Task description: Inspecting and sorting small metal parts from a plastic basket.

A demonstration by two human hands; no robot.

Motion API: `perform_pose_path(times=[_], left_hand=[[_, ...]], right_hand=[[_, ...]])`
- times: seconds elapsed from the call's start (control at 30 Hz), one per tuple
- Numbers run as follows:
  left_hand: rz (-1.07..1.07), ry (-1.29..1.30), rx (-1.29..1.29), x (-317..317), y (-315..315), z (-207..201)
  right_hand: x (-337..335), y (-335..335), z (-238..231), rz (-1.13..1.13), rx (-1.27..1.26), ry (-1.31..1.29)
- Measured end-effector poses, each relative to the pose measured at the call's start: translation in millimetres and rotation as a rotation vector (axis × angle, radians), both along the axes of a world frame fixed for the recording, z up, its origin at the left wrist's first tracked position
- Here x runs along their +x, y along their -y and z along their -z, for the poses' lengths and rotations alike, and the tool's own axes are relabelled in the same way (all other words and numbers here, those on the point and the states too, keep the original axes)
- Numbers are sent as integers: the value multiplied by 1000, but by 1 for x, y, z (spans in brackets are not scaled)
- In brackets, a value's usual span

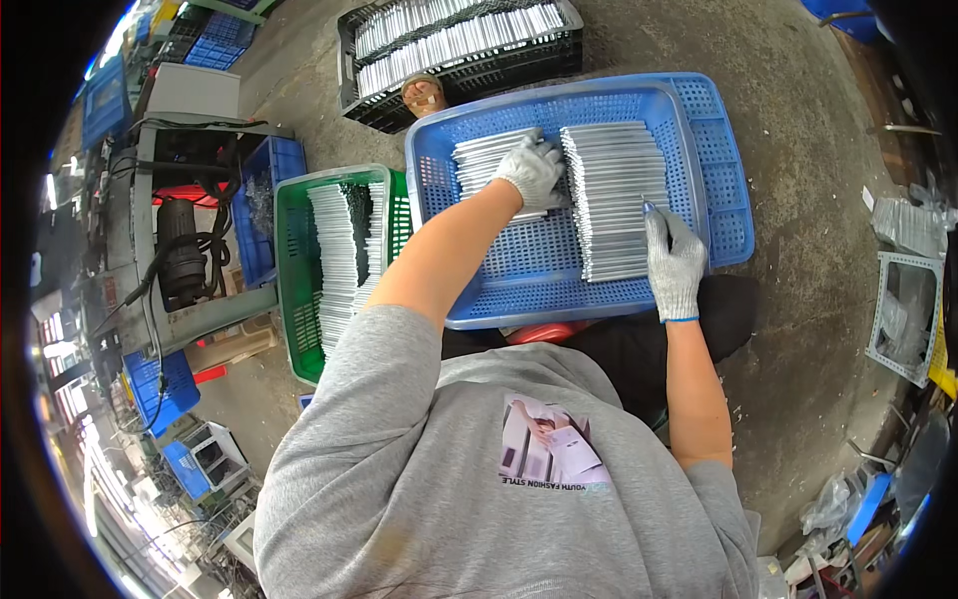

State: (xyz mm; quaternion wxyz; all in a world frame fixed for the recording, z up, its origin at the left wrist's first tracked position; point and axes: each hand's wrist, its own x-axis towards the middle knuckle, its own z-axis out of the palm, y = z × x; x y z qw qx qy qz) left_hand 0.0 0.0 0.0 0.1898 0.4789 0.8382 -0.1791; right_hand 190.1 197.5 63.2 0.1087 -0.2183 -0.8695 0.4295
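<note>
Two stacks of thin silvery metal strips lie flat in the blue perforated crate (699, 150) — the larger stack (614, 195) right, the smaller stack (484, 165) left — laid in neat parallel rows

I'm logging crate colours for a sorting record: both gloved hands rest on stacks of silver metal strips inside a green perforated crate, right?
Not quite. The head view shows the left hand and right hand on silver metal strips inside a blue perforated crate. The green crate sits to the person's left, untouched.

A rectangular printed patch (552, 454) in pink, white and lilac sits on the grey shirt at six o'clock. Crumpled clear plastic bags (833, 504) lie at four o'clock.
</note>
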Motion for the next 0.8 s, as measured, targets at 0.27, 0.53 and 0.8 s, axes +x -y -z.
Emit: perform_pose_path(times=[0.27,0.53,0.8], left_hand=[[115,54,121,15,28,-1],[182,98,-53,35,28,12],[71,148,631,91,14,-2]], right_hand=[[-2,0,6,36,-19,-18],[-1,0,4,59,-14,-107],[-5,-9,2,149,-41,-130]])
